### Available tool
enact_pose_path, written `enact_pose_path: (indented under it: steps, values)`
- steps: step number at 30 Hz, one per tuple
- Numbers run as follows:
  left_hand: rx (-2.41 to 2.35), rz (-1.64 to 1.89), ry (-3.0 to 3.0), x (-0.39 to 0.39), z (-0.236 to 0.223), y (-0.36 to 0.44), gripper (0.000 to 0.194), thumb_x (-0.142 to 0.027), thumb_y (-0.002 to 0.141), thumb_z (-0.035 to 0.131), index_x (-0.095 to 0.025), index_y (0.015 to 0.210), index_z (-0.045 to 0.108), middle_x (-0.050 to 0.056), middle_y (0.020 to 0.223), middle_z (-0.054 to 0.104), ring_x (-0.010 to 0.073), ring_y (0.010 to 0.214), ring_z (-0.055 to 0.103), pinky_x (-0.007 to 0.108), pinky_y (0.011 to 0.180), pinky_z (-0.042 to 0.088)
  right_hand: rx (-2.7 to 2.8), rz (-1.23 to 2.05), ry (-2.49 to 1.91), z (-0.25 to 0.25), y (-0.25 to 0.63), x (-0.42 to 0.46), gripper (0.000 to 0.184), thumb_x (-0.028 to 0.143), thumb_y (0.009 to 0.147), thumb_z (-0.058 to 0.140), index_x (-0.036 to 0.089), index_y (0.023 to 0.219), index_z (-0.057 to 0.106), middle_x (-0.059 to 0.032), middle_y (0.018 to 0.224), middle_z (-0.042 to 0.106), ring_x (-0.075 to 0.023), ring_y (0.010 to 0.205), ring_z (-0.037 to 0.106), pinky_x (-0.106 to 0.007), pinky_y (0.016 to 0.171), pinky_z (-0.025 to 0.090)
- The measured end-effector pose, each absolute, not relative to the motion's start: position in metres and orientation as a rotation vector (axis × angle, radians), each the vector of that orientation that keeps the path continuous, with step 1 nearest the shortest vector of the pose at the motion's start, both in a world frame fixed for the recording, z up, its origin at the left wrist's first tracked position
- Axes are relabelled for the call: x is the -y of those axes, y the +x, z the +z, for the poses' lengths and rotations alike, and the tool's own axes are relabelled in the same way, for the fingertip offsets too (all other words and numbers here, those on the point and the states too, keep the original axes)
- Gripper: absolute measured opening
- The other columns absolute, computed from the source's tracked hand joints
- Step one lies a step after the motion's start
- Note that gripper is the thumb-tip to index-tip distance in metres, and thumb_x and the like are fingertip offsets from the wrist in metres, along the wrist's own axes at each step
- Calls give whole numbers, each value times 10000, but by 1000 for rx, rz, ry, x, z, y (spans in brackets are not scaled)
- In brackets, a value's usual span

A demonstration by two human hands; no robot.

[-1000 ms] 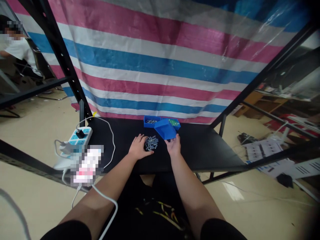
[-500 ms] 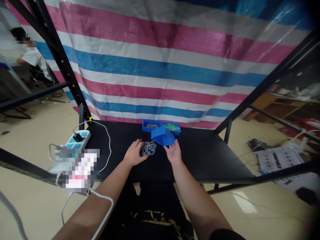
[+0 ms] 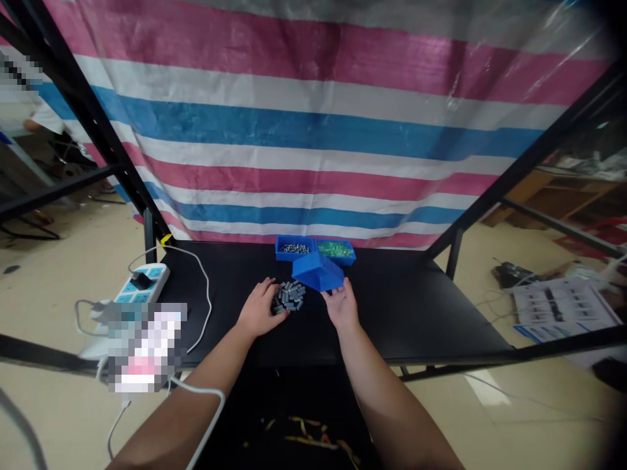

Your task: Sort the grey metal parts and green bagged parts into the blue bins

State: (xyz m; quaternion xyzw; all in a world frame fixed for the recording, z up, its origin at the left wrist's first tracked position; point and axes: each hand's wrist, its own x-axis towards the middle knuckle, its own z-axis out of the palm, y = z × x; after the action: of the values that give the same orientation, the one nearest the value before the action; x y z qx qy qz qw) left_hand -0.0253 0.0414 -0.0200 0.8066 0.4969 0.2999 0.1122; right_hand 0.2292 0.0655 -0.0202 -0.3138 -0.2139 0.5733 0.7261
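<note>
A heap of small grey parts (image 3: 289,296) lies on the black table (image 3: 392,307). My left hand (image 3: 258,308) rests on the table against the heap's left side, fingers curved around it. My right hand (image 3: 339,304) holds a blue plastic bin (image 3: 317,271) tilted over the heap, gripping it from below at its near right edge. Behind it stand two more blue bins, one with grey metal parts (image 3: 294,248) and one with green parts (image 3: 335,250).
A white power strip (image 3: 145,282) with a black plug and white cables sits at the table's left edge. Black rack posts (image 3: 93,124) frame the table. A striped tarp (image 3: 313,124) hangs behind. A person sits far left. Papers lie on the floor at right.
The blue bin in my right hand has come lower and flatter over the heap. My left hand stays beside the grey parts. The camera view has shifted slightly.
</note>
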Motion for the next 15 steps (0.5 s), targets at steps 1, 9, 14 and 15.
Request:
enact_pose_path:
  steps: [1, 9, 14, 15]
  values:
    - [-1458, 882, 2366, -41, -20, -25, 659, -510, 767, 730, -252, 1343, 542, 141, 1493, 496, 372, 1450, 381, 580, 1203, 308, 475, 1263, -697, -21, 230, -66, 306, 520, 883, 633, 284, 1079, 641, -46, 1346, 627, -264, 1350, 507, -632, 1071, 437]
    - [-1431, 894, 2341, -41, -20, -26, 626, -514, 779, 718, -252, 1325, 558, 136, 1489, 504, 377, 1449, 381, 592, 1202, 302, 433, 1277, -710, -24, 230, -68, 312, 522, 878, 638, 291, 1088, 652, -38, 1356, 622, -261, 1356, 500, -620, 1084, 428]
    - [-1429, 872, 2368, -42, -22, -27, 623, -522, 791, 707, -244, 1328, 553, 150, 1500, 488, 382, 1440, 391, 596, 1198, 302, 475, 1277, -705, -22, 230, -67, 325, 533, 884, 631, 282, 1088, 650, -50, 1353, 623, -266, 1366, 490, -632, 1087, 419]
    - [-1428, 866, 2373, -42, -21, -27, 620, -523, 794, 703, -244, 1327, 553, 152, 1503, 485, 382, 1439, 392, 596, 1197, 303, 473, 1280, -707, -22, 229, -67, 321, 531, 885, 631, 279, 1084, 650, -53, 1352, 622, -267, 1365, 490, -632, 1087, 419]
